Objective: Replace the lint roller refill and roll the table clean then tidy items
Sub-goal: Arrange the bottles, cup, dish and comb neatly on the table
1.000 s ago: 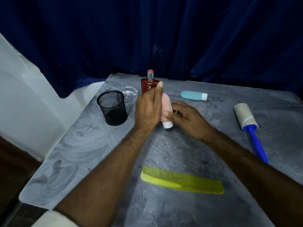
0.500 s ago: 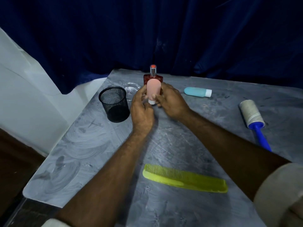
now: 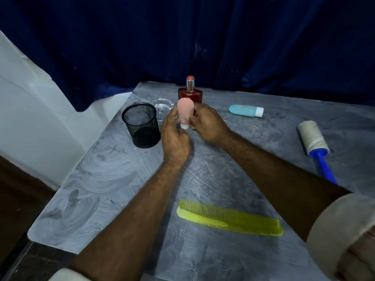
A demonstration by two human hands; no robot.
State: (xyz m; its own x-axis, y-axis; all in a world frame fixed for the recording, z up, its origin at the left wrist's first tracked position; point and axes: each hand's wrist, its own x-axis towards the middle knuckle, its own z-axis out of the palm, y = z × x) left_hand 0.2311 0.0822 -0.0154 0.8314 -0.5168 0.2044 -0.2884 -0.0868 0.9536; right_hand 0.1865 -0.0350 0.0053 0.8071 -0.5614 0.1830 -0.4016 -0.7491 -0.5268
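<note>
A small pink bottle [image 3: 184, 112] with a white cap stands cap-down between my hands, just in front of the red perfume bottle [image 3: 190, 93]. My left hand [image 3: 174, 136] cups its left side and my right hand [image 3: 207, 123] pinches its lower right side. The lint roller [image 3: 313, 139] with a blue handle lies at the table's right. A blue bottle [image 3: 244, 110] lies on its side behind my right hand. The yellow-green comb [image 3: 229, 218] lies near the front.
A black mesh cup [image 3: 141, 125] stands left of my hands, with a clear glass dish [image 3: 163, 107] behind it. The grey table [image 3: 105, 179] ends at a left edge beside a white wall. A dark blue curtain hangs behind.
The pink bottle went from lying tilted under my hands to standing upright, farther back near the perfume bottle. Both hands moved forward with it.
</note>
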